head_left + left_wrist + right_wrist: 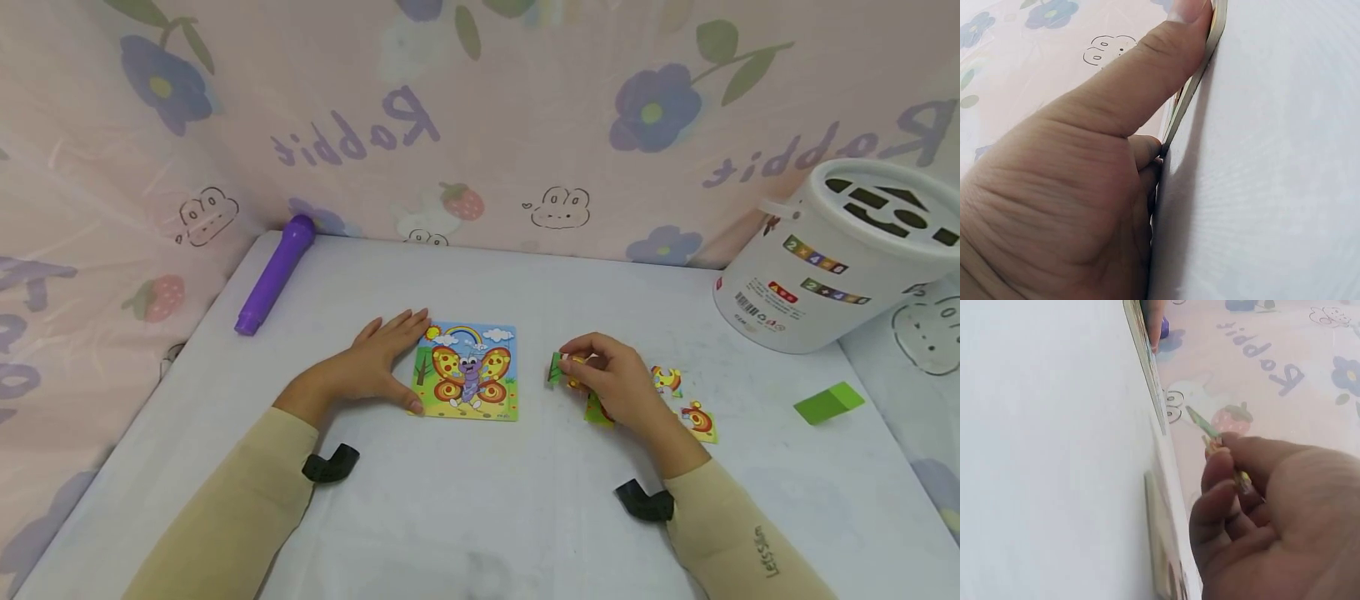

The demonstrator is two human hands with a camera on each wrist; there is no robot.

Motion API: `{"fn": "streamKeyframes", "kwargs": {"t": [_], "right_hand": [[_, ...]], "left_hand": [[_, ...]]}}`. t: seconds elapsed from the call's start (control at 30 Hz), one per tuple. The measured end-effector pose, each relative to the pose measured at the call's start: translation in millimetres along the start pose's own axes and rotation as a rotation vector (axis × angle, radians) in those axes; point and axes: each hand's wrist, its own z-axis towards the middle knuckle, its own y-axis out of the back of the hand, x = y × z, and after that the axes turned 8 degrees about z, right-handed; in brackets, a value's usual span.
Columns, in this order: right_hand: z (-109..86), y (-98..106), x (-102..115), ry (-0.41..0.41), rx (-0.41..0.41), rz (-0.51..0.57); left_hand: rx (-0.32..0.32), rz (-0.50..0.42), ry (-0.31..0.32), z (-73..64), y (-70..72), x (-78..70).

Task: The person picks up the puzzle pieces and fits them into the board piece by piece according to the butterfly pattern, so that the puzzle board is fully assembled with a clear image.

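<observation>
A square butterfly picture board (468, 375) lies flat on the table. My left hand (375, 362) rests along its left side, fingers spread, thumb at the near left corner and fingertips by the far left corner. In the left wrist view the thumb (1147, 69) presses at the board's edge. My right hand (611, 379) is to the right of the board, pinching a small jigsaw piece (555, 368) with a green end between thumb and fingers. Its other end is hidden by the fingers. Under that hand another green piece (597, 412) shows partly.
More jigsaw pieces, a yellow one (666, 381) and one with an orange spiral (699, 422), lie beyond the right wrist. A green folded block (828, 403) is farther right, near a large white bucket (787, 283). A purple microphone-shaped stick (276, 275) lies back left.
</observation>
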Motion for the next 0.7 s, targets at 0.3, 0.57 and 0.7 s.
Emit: {"fn": "streamKeyframes", "kwargs": {"t": [0.3,0.57,0.7], "right_hand": [[4.1,-25.3,9.9,-0.028,0.083,0.162],[9.3,-53.3,21.2,-0.010,0.115,0.255],[12.8,-69.1,27.6,-0.010,0.147,0.287]], "left_hand": [[-0.003,-0.002,-0.004,-0.2,0.1,0.5],[-0.002,0.000,-0.005,0.4,0.9,-0.5],[0.000,-0.001,-0.006,0.2,1.4,-1.3]]}}
